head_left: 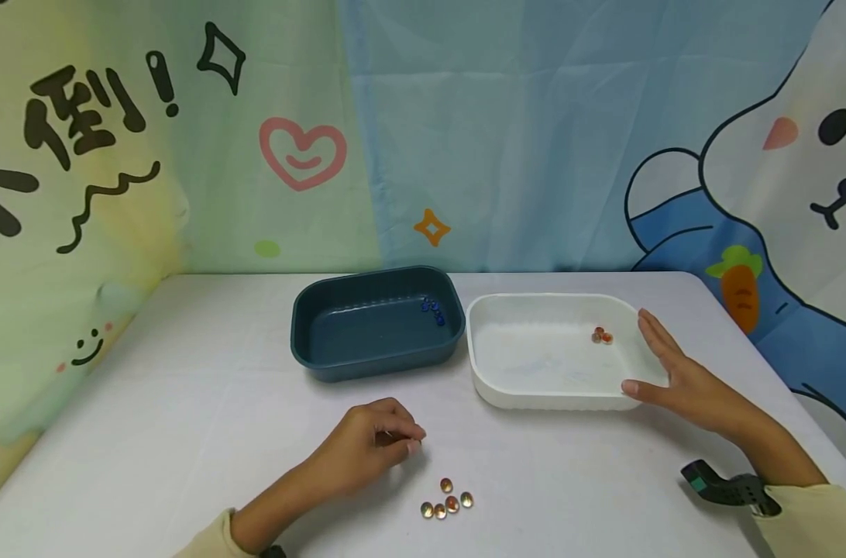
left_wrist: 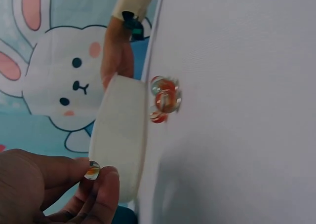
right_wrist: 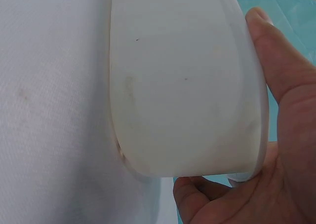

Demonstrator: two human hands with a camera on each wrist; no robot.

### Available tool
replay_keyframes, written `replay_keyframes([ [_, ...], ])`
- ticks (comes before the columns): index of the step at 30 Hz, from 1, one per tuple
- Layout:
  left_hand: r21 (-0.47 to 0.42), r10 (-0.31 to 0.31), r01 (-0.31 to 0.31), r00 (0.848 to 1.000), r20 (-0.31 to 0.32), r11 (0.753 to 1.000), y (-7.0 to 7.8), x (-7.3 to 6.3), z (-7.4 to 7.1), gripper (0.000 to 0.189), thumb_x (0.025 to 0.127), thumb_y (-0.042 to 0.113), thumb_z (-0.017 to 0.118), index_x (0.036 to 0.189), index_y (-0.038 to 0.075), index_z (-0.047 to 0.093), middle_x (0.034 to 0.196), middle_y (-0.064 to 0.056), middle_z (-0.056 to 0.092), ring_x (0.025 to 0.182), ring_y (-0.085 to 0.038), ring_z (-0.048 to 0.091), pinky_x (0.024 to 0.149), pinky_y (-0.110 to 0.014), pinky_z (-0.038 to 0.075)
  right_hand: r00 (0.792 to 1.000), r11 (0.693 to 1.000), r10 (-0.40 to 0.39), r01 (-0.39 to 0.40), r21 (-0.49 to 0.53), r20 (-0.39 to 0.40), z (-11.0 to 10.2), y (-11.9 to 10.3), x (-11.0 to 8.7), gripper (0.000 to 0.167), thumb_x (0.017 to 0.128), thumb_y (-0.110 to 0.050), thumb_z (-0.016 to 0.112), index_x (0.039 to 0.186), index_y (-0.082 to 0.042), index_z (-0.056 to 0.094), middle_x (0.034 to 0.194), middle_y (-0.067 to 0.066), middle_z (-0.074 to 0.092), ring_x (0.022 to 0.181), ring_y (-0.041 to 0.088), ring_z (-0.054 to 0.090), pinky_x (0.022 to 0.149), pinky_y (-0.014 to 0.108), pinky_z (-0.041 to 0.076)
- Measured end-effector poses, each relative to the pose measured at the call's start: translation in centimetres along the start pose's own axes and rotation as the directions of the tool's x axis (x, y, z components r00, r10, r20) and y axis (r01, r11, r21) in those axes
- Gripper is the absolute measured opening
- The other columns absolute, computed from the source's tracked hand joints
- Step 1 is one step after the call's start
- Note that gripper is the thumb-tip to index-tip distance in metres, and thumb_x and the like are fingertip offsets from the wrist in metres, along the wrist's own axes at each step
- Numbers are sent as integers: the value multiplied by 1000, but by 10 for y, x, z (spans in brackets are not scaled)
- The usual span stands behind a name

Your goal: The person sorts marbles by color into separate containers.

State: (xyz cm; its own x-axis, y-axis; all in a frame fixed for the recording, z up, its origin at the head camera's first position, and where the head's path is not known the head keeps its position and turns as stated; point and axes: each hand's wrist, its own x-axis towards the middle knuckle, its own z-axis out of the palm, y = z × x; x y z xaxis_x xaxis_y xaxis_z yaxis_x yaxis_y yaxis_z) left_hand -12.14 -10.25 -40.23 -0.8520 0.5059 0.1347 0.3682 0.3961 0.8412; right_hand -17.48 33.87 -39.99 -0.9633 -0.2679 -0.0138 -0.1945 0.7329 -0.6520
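Observation:
My left hand (head_left: 370,442) is over the table's near middle, pinching a clear glass marble (left_wrist: 92,170) with an orange swirl between thumb and fingertips. Several similar loose marbles (head_left: 452,504) lie on the cloth just right of and nearer than that hand. At the right end of a white tray (head_left: 534,401), my right hand (head_left: 688,384) holds the rim, its thumb over the front corner and the other fingers around the end wall. A few orange-swirled marbles (head_left: 607,339) rest inside the white tray, toward its right side.
To the left of the white tray, nearly touching it, stands a dark teal tray (head_left: 374,368) with several small blue marbles (head_left: 435,307) at its right side. White cloth covers the table (head_left: 186,418). A printed curtain (head_left: 507,155) hangs behind the table.

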Motion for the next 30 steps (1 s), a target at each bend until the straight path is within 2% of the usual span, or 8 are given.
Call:
replay_keyframes([
  [5,-89,-26,22,999,-44,996,2,7,-5,12,87,2,71,98,-1,75,94,1,65,87,-13,62,77,-26,54,1000,1000,-4,4,-1,0,0,1,1,107,88,-36,71,155,-21,-11,159,6,-21,141,50,-9,79,80,24],
  [10,-146,-63,54,996,-55,988,3,13,-7,13,88,3,70,99,-2,74,96,0,66,86,-13,65,78,-27,54,1000,1000,-5,5,-2,1,0,2,1,107,88,-36,71,155,-22,-11,159,5,-21,141,50,-9,79,80,24],
  [15,-209,-74,59,995,-68,976,1,21,-7,14,88,1,69,101,-4,74,96,-3,66,83,-15,67,77,-27,55,1000,1000,-4,4,4,2,0,3,1,106,88,-36,71,155,-22,-11,159,4,-21,141,49,-10,80,80,24],
  [19,-307,-82,60,995,-59,950,1,30,-7,15,89,-1,68,102,-8,72,96,-9,65,83,-19,68,76,-31,56,1000,1000,1,-1,2,3,0,4,-1,106,88,-36,70,155,-20,-10,159,5,-21,141,49,-10,80,80,24],
  [22,-390,-106,81,993,-44,917,2,37,-6,17,89,-3,67,103,-11,70,98,-12,64,85,-21,69,77,-34,56,1000,1000,7,-7,-2,4,0,4,-2,106,88,-36,70,155,-19,-11,159,5,-21,141,50,-10,79,80,25],
  [30,-489,-181,137,983,-43,862,11,53,-6,18,90,-1,66,105,-11,69,103,-19,67,87,-22,70,81,-35,55,1000,1000,-3,3,-11,4,0,2,1,106,88,-37,70,155,-20,-11,159,5,-20,141,50,-9,79,79,27],
])
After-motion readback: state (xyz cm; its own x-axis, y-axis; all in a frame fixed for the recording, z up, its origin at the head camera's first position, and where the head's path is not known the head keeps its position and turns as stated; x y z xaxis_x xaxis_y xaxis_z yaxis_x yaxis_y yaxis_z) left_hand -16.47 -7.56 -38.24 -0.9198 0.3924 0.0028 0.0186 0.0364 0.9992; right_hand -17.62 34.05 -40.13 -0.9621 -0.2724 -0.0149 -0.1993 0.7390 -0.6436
